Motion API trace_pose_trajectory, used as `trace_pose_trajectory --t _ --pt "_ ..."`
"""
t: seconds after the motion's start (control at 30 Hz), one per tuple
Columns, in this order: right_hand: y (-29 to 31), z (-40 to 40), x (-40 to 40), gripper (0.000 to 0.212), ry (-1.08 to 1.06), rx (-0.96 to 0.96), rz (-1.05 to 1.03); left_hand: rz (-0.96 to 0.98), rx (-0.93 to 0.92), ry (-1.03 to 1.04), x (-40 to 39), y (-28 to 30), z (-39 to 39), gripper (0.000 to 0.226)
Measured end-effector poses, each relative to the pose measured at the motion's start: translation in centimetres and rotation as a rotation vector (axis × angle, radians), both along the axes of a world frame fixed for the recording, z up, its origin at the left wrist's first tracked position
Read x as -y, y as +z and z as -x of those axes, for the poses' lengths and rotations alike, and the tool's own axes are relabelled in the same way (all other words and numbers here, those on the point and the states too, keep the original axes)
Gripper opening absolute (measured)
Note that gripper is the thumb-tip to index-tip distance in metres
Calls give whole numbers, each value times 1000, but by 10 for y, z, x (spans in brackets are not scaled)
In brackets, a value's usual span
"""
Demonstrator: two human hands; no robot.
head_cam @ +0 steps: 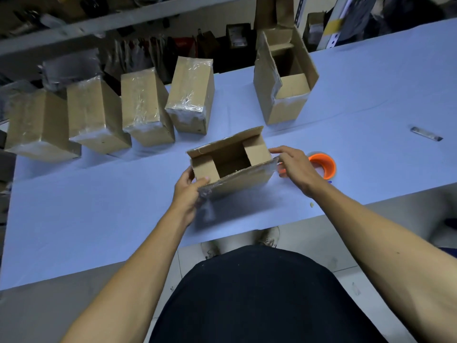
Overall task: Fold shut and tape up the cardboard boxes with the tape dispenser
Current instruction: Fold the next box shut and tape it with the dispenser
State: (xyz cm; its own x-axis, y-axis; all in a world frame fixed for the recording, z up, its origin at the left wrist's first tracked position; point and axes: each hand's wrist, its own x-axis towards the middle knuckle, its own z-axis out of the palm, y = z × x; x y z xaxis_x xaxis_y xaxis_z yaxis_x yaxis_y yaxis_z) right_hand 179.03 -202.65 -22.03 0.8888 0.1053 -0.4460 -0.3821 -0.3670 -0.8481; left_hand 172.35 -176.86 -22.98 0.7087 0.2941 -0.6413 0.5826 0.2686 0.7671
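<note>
A single view is given, taken from a wide-angle camera worn on the head. The scene is looked down on steeply and forward, across the pale blue worktop [74, 231] towards the cluttered shelving [123, 18] behind it. The nearest part of the frame is filled by the person's own dark-clothed torso and both bare forearms, with the tiled floor and shoes seen below the worktop's near edge. Straight edges are bowed by the lens. The worktop is crossed obliquely, rising to the right.
</note>
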Motion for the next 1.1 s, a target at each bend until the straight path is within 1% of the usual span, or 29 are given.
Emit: trace_pose_trajectory --t 0.03,0.07,0.17,0.23,0.27,0.3,0.33,0.37,0.4,0.43,0.47,0.5,0.53,0.57,0.6,0.63,0.67,0.7,0.73,0.77,0.83,0.9,0.93,0.97,1.03,1.07,1.1 --pt "1 0 -2 16 -29 -39 -25 49 -33 -14 -2 -4 1 57" --pt "0 -1 -4 14 -47 -74 -30 66 -59 -31 -4 -4 -1 58" --pt "-2 -3 -7 21 -50 -196 -9 -31 -78 -128 -13 -2 -14 61" --pt "-4 -5 -9 22 -43 -214 12 -107 -38 -196 -16 0 -22 65" --pt "-5 -7 -9 34 -57 -180 6 -138 6 -219 -17 3 -25 69" --pt "-4 -8 -9 53 -58 -111 5 -155 68 -219 -18 4 -27 71" --pt "-2 -9 -7 70 -22 -21 12 -141 129 -195 -18 7 -27 70" --pt "0 -8 -5 83 41 68 21 -89 166 -153 -19 9 -25 67" --pt "2 -6 -3 89 119 141 32 -10 188 -136 -20 13 -21 62" --pt "3 -5 -1 90 191 190 54 56 209 -167 -24 13 -15 62" --pt "4 -4 0 87 242 221 80 84 224 -259 -30 12 -8 74" --pt "4 -4 1 82 270 239 105 65 226 -399 -37 9 -1 94" --pt "3 -4 2 75 283 246 124 16 214 -559 -43 7 4 114" --pt "2 -3 2 68 292 252 133 -67 200 -680 -46 6 7 125" --pt "1 -2 2 62 305 265 133 -173 199 -720 -46 6 9 125" --pt "-2 -1 2 59 325 276 125 -276 216 -675 -45 3 9 114" --pt "-3 0 2 59 355 278 115 -342 243 -570 -42 2 9 97" --pt "-6 2 3 61 392 266 110 -371 263 -464 -40 0 6 79" --pt "-9 3 5 66 433 240 109 -378 269 -386 -37 0 2 67" --pt "-12 4 8 73 474 204 111 -393 262 -342 -35 -2 -2 63" --pt "-13 6 11 86 548 96 98 -460 243 -336 -31 -8 -8 72" --pt "-11 9 9 88 587 26 75 -559 257 -369 -25 -7 -11 82" --pt "-10 12 5 86 574 32 70 -623 287 -402 -21 -5 -11 80" --pt "-10 15 0 84 543 56 83 -758 338 -468 -17 -4 -11 73" --pt "-12 19 -13 74 451 168 201 -1211 482 -710 -13 -8 -10 60" --pt "-14 20 -21 68 412 275 344 -1396 549 -860 -10 -12 -11 58" --pt "-17 20 -28 64 400 405 520 -1499 592 -1000 -7 -15 -12 60"
